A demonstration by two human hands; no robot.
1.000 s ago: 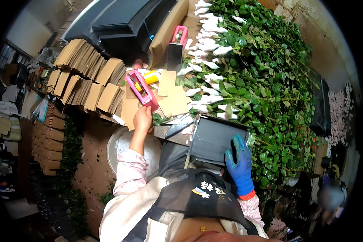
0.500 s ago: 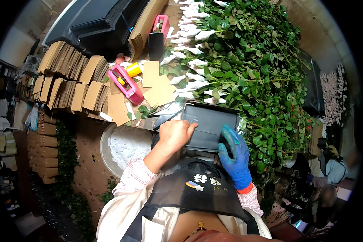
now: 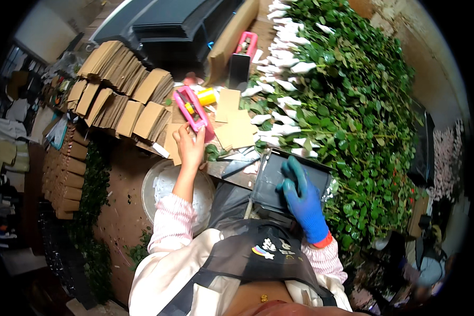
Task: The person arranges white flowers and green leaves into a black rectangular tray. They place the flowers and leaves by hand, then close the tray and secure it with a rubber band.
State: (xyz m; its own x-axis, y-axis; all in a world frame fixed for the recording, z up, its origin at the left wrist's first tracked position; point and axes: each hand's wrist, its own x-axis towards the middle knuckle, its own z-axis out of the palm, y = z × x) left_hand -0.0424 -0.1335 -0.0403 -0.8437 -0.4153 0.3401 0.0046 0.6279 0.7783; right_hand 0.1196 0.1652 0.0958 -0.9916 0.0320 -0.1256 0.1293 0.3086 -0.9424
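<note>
My left hand (image 3: pixel 190 146), bare, reaches to the near end of a pink tape dispenser (image 3: pixel 183 101) on the table. Its thumb and fingers are apart at that end, and no tape shows between them. My right hand (image 3: pixel 300 192), in a blue and green glove, lies with fingers stretched over a shallow black box (image 3: pixel 268 179) at the table's front edge, by my apron. The glove hides part of the box. Just left of the box is a dark blade-like tool (image 3: pixel 239 166). Tan cardboard pieces (image 3: pixel 237 136) and a yellow roll (image 3: pixel 206 96) lie near the dispenser.
Leafy green stems (image 3: pixel 347 110) with white-wrapped heads (image 3: pixel 284 84) are piled on the right. Stacked cardboard pieces (image 3: pixel 152 87) stand at left, black sheets (image 3: pixel 163 26) behind. A second pink dispenser (image 3: pixel 246 43) and a phone (image 3: pixel 239 71) lie farther back. A round tub (image 3: pixel 151 184) stands below.
My left hand has left the black box and moved left and away from me to the tape dispenser. My right hand stays on the box, which appears slightly turned. The whole view has shifted.
</note>
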